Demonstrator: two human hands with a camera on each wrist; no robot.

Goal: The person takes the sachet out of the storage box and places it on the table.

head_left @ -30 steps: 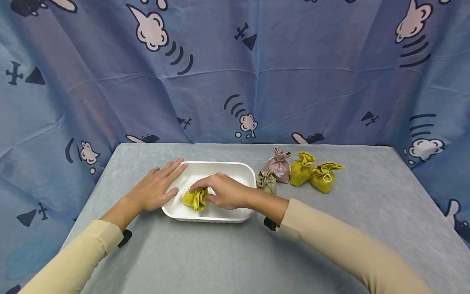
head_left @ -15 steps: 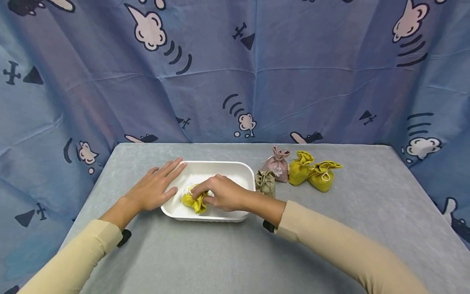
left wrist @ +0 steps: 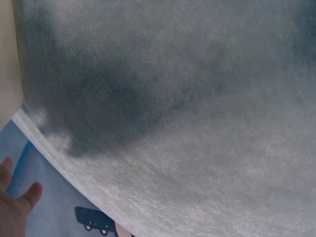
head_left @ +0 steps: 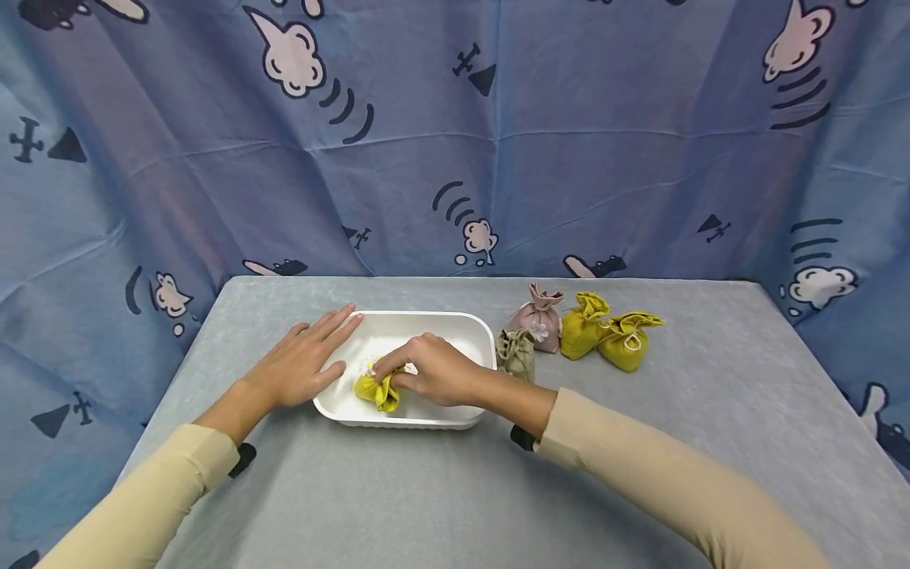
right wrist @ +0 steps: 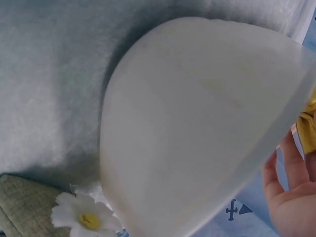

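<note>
In the head view a white rectangular tray (head_left: 441, 415) lies on the grey table. Inside it, toward the left, is a small yellow drawstring pouch (head_left: 375, 391). My right hand (head_left: 437, 371) reaches over the tray's right side and pinches the pouch between thumb and fingers. The right wrist view shows the tray's outer wall (right wrist: 197, 123), with the yellow pouch (right wrist: 308, 131) at the fingertips on the right edge. My left hand (head_left: 298, 367) rests with straight, spread fingers along the tray's left rim. In the left wrist view only part of the left hand (left wrist: 15, 212) shows.
Right of the tray stand an olive-grey pouch (head_left: 517, 354), a pink pouch (head_left: 538, 325) with a white flower, and two yellow pouches, one upright (head_left: 581, 332) and one leaning (head_left: 626, 345). A patterned blue curtain (head_left: 604, 158) hangs behind the table.
The yellow pouch in the tray has turned slightly under the right hand, its gathered top now lower and to the right. The left hand has stayed at the rim.
</note>
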